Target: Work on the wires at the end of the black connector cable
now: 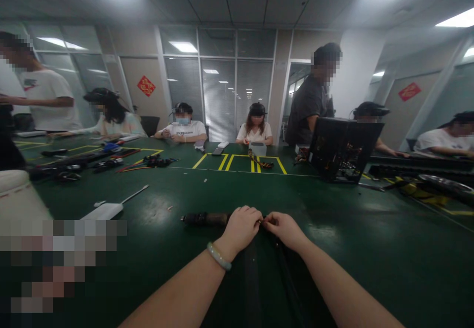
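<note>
A: Please begin with the largest. Where is the tool?

B: The largest is the dark green surface (355,219). The tool (217,219) lies low over it, in front of the person, and seems to rest on it.

A: In which direction does it lie?

B: Its long axis goes from left to right, almost straight across in front of the person. The visible part comes out to the left of the left grip (242,225), so this grip is the nearer one. The right grip (284,228) is on the other side, just beside the left. From below it a dark cable (284,259) runs toward the person, crosswise to the tool. If the two join, it is hidden from me.

A: How far are the grips closed?

B: The left one bends over the right end of the tool; how firmly its fingers close, I cannot tell. The right one has thumb and finger pinched together on a small part (262,220), too small to name.

A: And how does the tool look?

B: It is a slender cylinder, brownish near the left grip, then black and ringed, with a narrow tip (182,218) at its left end.
</note>
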### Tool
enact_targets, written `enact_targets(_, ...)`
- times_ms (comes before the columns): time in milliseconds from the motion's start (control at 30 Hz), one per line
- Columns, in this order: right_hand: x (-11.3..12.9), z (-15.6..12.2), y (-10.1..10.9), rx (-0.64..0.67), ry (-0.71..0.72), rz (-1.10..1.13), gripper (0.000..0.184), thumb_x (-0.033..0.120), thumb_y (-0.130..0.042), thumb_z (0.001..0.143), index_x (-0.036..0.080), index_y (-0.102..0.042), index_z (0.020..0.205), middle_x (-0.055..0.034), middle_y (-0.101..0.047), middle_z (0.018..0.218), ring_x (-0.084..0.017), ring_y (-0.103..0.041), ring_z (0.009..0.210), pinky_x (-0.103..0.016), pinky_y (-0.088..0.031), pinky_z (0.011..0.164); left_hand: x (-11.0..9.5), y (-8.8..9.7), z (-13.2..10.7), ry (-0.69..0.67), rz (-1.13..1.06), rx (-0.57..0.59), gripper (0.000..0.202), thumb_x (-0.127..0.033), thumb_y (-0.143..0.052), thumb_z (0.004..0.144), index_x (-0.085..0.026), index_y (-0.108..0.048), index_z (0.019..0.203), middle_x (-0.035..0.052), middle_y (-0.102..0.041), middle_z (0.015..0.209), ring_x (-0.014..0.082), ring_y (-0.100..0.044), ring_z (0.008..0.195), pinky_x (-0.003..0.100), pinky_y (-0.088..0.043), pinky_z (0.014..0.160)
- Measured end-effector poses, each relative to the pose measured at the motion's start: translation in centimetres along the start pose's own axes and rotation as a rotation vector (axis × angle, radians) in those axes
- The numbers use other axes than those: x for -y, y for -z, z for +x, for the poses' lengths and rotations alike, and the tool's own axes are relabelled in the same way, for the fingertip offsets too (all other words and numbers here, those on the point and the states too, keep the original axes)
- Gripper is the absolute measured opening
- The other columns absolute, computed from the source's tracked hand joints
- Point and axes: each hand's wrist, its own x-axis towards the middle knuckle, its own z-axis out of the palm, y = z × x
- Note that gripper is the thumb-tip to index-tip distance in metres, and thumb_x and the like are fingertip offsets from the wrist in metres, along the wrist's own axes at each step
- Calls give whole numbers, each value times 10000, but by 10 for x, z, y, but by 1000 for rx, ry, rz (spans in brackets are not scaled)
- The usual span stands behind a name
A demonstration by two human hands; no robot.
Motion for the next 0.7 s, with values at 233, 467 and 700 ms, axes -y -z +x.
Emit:
enact_targets(233, 1, 0, 3, 47, -24, 36, 171, 324, -593, 831, 187, -695, 833, -3, -686, 734, -149, -582, 638, -223, -386, 563, 6, -2, 2, -13, -68, 24, 94, -186, -568, 882, -218, -614, 957, 18, -644, 979, 185, -573, 934, 327, -414, 850)
enact_targets(467, 3, -2, 3, 46, -9, 58, 155, 304, -586, 838, 201, -700, 859, -6, -702, 795, -160, -609, 695, -231, -412, 608, 6, -2, 1, 14, -77, 16, 84, -193, -591, 868, -216, -620, 943, 16, -648, 967, 190, -580, 928, 332, -426, 845)
enact_targets(700, -1, -1, -2, 4, -23, 45, 161, 311, -581, 837, 192, -688, 854, -11, -691, 762, -161, -604, 674, -234, -414, 594, 5, -1, 1, -33, -81, 6, 167, -154, -555, 880, -226, -658, 988, 26, -659, 1030, 195, -581, 976, 353, -414, 902)
